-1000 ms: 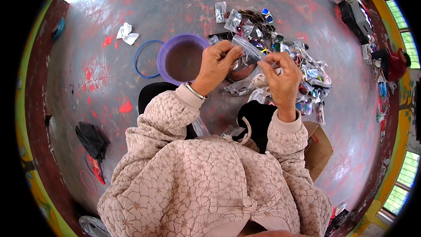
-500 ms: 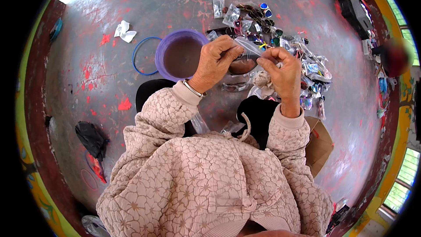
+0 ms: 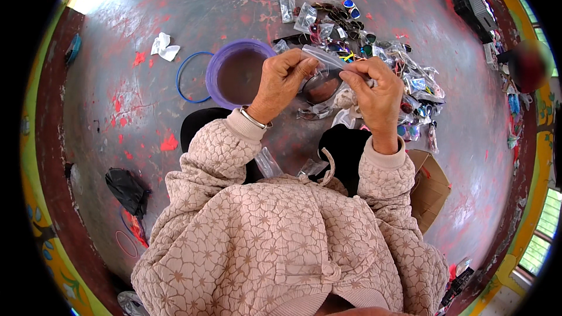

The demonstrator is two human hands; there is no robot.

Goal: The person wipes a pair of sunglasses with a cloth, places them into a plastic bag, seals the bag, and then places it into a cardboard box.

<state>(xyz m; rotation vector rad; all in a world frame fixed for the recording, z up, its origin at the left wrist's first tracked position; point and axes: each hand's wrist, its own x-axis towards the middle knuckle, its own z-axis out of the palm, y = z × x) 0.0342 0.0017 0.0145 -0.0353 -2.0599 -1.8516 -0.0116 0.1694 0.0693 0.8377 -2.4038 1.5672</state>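
Between my two hands is a clear plastic zip bag (image 3: pixel 324 57), its top edge stretched taut. A pair of dark-lensed sunglasses (image 3: pixel 322 89) shows in or just behind the bag; I cannot tell which. My left hand (image 3: pixel 283 82) pinches the bag's left corner between thumb and fingers. At the other end, my right hand (image 3: pixel 376 90) pinches the edge with thumb and forefinger. Below the right hand a crumpled pale cloth (image 3: pixel 345 99) is partly hidden by the fingers. A spread of bagged sunglasses (image 3: pixel 418 85) lies on the floor beyond and right of my hands.
A purple basin (image 3: pixel 213 76) of murky water stands left of my hands, with a blue hoop (image 3: pixel 178 79) beside it. White crumpled paper (image 3: pixel 164 47) and a black bag (image 3: pixel 126 190) lie farther left. A cardboard box (image 3: pixel 432 190) sits by my right elbow.
The left end of the bag's edge has shifted slightly left, and my right fingers have slid a little along it. Both hands keep their pinch on the bag.
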